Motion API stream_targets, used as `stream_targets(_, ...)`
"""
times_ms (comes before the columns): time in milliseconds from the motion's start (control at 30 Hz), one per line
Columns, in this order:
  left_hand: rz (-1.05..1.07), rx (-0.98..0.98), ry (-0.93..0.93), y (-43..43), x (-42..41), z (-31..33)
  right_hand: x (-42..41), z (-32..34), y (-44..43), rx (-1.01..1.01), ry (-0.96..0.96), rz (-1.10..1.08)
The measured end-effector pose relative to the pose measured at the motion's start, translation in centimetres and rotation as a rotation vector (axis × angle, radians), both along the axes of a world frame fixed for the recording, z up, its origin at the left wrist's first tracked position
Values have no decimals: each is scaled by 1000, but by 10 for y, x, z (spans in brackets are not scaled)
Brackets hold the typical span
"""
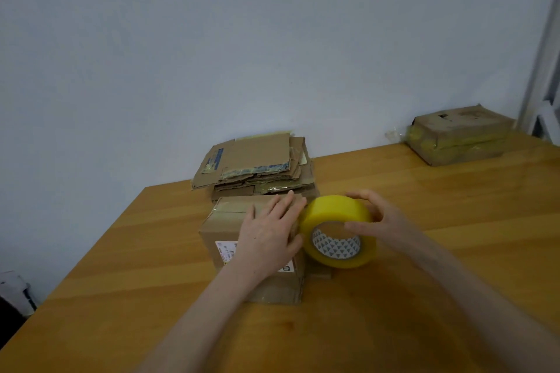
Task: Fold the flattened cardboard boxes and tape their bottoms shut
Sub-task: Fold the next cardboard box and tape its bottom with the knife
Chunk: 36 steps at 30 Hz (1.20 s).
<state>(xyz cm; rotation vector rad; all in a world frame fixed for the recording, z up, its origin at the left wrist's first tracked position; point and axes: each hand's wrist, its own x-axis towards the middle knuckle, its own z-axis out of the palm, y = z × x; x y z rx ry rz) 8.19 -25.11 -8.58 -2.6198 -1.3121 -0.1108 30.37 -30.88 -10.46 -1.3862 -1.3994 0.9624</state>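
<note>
While the left hand (pixel 269 233) lies flat, fingers spread, on the folded box (pixel 230 221), the right hand's (pixel 378 221) fingers grasp the tape roll (pixel 336 221) touching the box's right edge.

Both bare forearms reach in from the near edge, converging toward the middle. The left hand (pixel 269 233) lies palm down and flat, fingers (pixel 283 204) spread and pointing far and slightly right, pressed on the box (pixel 224 227). The right hand (pixel 381 218) sits just right of it, curled around the tape roll (pixel 338 231), thumb across the roll's near face and the other fingers arched over its far top edge
</note>
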Motion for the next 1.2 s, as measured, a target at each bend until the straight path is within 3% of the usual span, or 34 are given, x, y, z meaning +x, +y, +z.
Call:
stream_targets(233, -22, 47, 5, 1, -3, -3, 10, 3, -1, 63, -88, -9)
stream_targets(567, -57, 82, -12, 8, -12, -6, 17, 16, -2, 3, -267, 24)
stream_targets(933, 80, 9, 44, 11, -2, 5, -12, 8, 6, 25, -162, -96)
stream_targets(1067, 23, 3, 46, -3, 11, 13, -8, 12, 6, 20, -166, -32)
stream_targets(1133, -25, 13, 18, -11, 19, 15, 4, 12, 5, 9, -66, -140)
stream_targets(1200, -46, 13, 4, -14, 26, 15, 22, 4, 6, 9, -225, -353)
